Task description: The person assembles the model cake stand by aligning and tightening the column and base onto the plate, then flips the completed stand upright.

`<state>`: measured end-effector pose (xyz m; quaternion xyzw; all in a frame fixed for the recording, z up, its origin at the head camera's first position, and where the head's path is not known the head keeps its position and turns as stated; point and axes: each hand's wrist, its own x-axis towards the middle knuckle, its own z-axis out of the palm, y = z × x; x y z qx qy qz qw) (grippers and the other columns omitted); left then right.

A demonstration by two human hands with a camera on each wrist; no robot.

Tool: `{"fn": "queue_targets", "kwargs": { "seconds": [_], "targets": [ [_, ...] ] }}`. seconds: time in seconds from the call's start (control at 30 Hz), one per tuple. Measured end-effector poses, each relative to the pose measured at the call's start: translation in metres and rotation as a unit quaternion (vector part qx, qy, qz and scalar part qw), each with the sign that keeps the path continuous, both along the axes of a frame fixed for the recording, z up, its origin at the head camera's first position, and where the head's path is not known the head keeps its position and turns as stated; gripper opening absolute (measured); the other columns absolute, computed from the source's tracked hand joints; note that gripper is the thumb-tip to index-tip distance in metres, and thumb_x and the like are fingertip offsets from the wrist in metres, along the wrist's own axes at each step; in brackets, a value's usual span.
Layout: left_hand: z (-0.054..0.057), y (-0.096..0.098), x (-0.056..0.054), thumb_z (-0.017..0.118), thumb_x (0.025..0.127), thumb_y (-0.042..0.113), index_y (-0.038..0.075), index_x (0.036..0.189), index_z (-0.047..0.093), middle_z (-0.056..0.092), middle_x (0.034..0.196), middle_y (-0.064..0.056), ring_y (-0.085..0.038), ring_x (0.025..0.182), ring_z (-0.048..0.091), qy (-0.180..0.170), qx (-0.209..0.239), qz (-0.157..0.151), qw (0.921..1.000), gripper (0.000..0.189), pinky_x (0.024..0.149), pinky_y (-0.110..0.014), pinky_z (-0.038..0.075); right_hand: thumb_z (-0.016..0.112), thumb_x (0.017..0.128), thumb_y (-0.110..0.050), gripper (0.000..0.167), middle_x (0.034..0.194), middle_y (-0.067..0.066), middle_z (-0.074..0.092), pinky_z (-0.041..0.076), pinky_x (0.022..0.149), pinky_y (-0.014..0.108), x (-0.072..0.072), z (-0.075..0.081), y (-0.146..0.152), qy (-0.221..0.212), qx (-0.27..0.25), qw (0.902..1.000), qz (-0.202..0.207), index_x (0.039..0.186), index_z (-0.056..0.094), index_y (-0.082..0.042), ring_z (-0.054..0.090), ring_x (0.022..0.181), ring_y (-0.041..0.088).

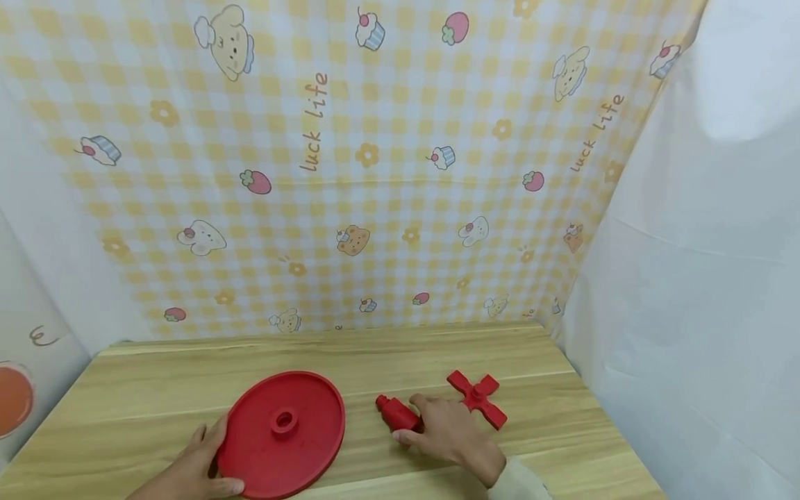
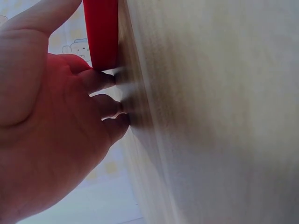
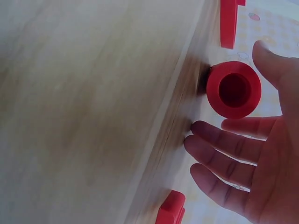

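A large round red disc (image 1: 250,451), with a raised rim and a hollow hub at its centre, lies on the left of the table. My left hand (image 1: 196,462) grips its near-left edge, thumb along the front rim and fingers at the side. In the left wrist view, the fingertips reach the tabletop beside the disc's edge (image 2: 103,37). Right of the disc lies a red bottle-shaped piece (image 1: 398,414) with a narrow knobbed tip. My right hand (image 1: 446,430) spreads around its near end, thumb and fingers apart. The right wrist view shows that end's round hollow (image 3: 233,90).
Just beyond my right hand, a red cross-shaped piece (image 1: 478,394) with a small central peg lies on the wooden table (image 1: 387,354). A yellow checked cloth (image 1: 387,208) hangs behind the table, and a white sheet (image 1: 687,312) hangs at the right.
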<state>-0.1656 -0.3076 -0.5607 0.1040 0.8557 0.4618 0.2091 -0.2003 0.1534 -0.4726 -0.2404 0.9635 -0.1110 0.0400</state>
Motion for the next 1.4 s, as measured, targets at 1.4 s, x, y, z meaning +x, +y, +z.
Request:
{"fn": "queue_targets", "kwargs": {
  "seconds": [1.4],
  "targets": [
    [0.048, 0.025, 0.018, 0.079, 0.084, 0.028, -0.013, 0.152, 0.000, 0.011, 0.147, -0.049, -0.072, 0.131, -0.005, 0.013, -0.039, 0.037, 0.9985, 0.112, 0.089, -0.062, 0.051, 0.079, 0.085, -0.030, 0.038, 0.098, -0.002, 0.062, 0.047, 0.061, 0.017, -0.031, 0.007, -0.039, 0.049, -0.233, 0.9713, -0.004, 0.112, 0.059, -0.012, 0.053, 0.076, 0.004]
  ]
}}
